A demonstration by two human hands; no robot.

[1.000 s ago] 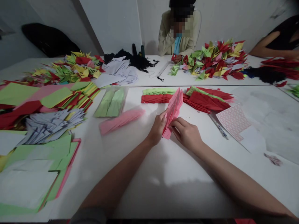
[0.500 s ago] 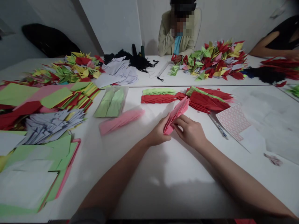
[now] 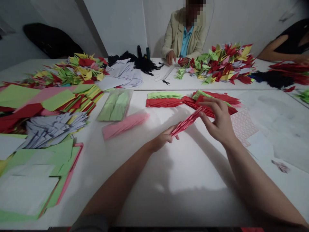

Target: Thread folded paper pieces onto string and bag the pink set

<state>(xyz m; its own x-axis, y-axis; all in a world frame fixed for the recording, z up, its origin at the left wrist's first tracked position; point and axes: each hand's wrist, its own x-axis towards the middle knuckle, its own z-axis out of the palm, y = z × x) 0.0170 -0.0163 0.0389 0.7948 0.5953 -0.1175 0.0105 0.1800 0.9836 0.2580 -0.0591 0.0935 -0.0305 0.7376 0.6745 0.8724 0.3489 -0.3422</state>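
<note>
A stack of folded pink paper is stretched between my two hands above the white table. My left hand pinches its near end, fingers closed. My right hand grips the far end with thumb and fingertips, the other fingers curled above it. The stack lies almost flat and points away to the right. Just beyond it lie rows of folded red paper and green paper.
Loose pink paper and a clear bag of green sheets lie to the left. Stacks of coloured sheets and grey folded pieces fill the left side. A sticker sheet lies on the right. Across the table a person sits beside a pile of folded shapes.
The pink stack has tipped from upright to nearly flat. My right hand slid from its near end out to the far end. The person opposite lowered a hand to the table.
</note>
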